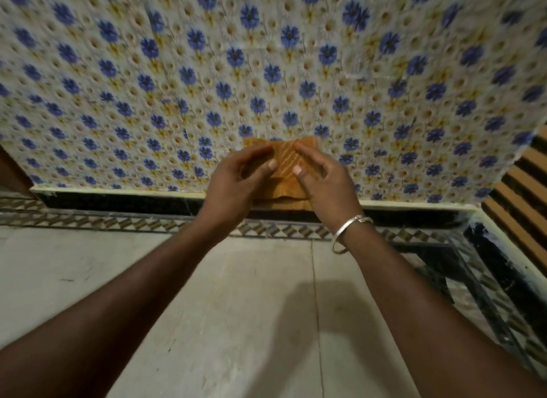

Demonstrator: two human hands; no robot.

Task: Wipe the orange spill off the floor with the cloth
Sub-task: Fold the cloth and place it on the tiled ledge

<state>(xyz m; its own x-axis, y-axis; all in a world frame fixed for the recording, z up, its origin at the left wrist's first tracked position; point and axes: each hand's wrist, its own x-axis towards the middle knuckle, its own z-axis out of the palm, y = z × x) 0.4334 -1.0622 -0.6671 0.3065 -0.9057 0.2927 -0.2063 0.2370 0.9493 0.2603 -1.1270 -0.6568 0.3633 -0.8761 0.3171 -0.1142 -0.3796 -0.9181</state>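
A folded orange-brown cloth with pale diagonal stripes is held up in the air in front of the flowered wall. My left hand grips its left side with the thumb on top. On the cloth's right side is my right hand, wearing a silver bangle at the wrist. Both arms reach forward from the bottom of the view. No orange spill shows on the pale floor in this frame.
A wall covered in blue-flower pattern fills the upper view. A dark skirting and a patterned tile border run along its foot. A brown striped surface stands at the right, beyond a dark corner edge.
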